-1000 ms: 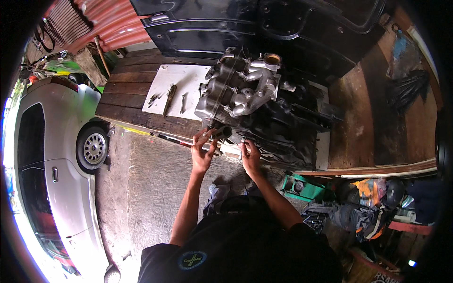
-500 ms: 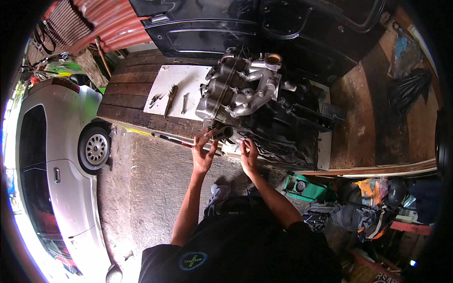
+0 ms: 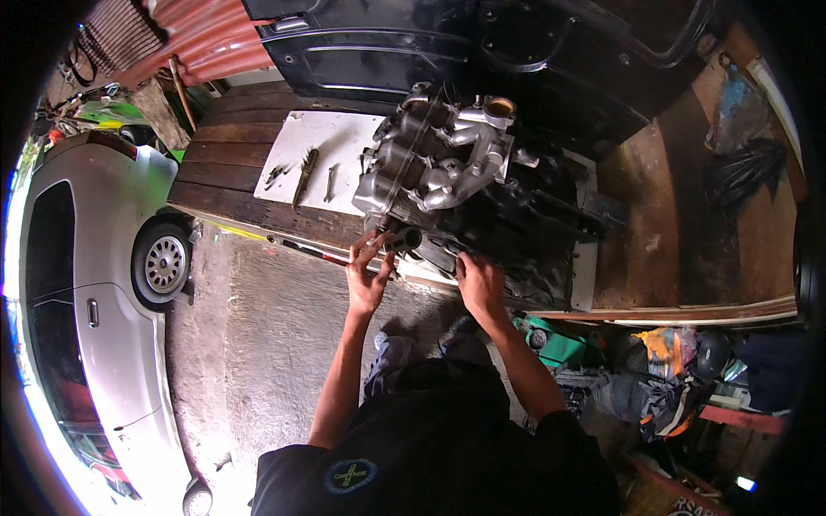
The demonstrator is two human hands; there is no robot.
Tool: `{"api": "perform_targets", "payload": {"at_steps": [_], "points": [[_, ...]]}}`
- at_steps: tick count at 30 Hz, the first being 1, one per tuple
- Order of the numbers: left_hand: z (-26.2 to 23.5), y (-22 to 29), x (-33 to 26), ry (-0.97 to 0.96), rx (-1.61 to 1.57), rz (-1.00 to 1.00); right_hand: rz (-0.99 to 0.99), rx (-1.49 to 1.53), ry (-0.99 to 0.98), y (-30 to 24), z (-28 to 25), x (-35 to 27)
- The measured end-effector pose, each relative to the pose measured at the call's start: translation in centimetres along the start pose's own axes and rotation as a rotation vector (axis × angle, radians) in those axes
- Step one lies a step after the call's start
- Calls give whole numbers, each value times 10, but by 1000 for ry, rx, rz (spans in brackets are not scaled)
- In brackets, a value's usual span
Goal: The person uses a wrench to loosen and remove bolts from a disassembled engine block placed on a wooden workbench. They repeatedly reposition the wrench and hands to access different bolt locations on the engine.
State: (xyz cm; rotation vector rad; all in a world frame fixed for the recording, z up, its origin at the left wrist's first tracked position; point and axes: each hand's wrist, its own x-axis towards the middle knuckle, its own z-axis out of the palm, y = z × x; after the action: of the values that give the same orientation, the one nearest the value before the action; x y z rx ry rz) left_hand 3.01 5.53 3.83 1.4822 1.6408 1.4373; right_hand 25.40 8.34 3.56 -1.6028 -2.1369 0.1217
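Observation:
My left hand [image 3: 367, 279] is closed around a dark, hollow cylindrical part [image 3: 403, 241] at the near end of the engine [image 3: 430, 155], fingers on its left side and thumb below. Whether that part is fixed to the engine I cannot tell. To its right, my right hand [image 3: 482, 284] has its fingers curled at the near edge of a crumpled black cloth or sheet [image 3: 525, 271]. Its fingertips are partly hidden, so what they grip does not show. The engine carries a silver branching manifold [image 3: 469, 185] and lies on the bench.
On a white board [image 3: 284, 146] left of the engine lie a dark-handled tool [image 3: 305, 178] and a wrench [image 3: 329, 183]. Behind the wooden bench [image 3: 225, 159] stands a black vehicle panel [image 3: 379, 60]. A silver car [image 3: 107, 258] is at the left, a green container [image 3: 555, 344] below the bench's right part.
My right hand has moved right, away from the cylindrical part, to the black cloth's edge. My left hand keeps its hold on the part. The view has shifted slightly.

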Motion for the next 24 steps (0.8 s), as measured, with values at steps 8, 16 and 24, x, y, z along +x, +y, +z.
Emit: {"api": "perform_targets", "payload": {"at_steps": [8,16,24], "points": [[-2,-4,0,-7,13,-28,-55,156,-12,-25,-30,4],[-1,4,3,-20,54,-3,186,636,62,15,59,-41],[1,-6,-1,-2,-33,-23,323,959,45,11,98,-28]]}}
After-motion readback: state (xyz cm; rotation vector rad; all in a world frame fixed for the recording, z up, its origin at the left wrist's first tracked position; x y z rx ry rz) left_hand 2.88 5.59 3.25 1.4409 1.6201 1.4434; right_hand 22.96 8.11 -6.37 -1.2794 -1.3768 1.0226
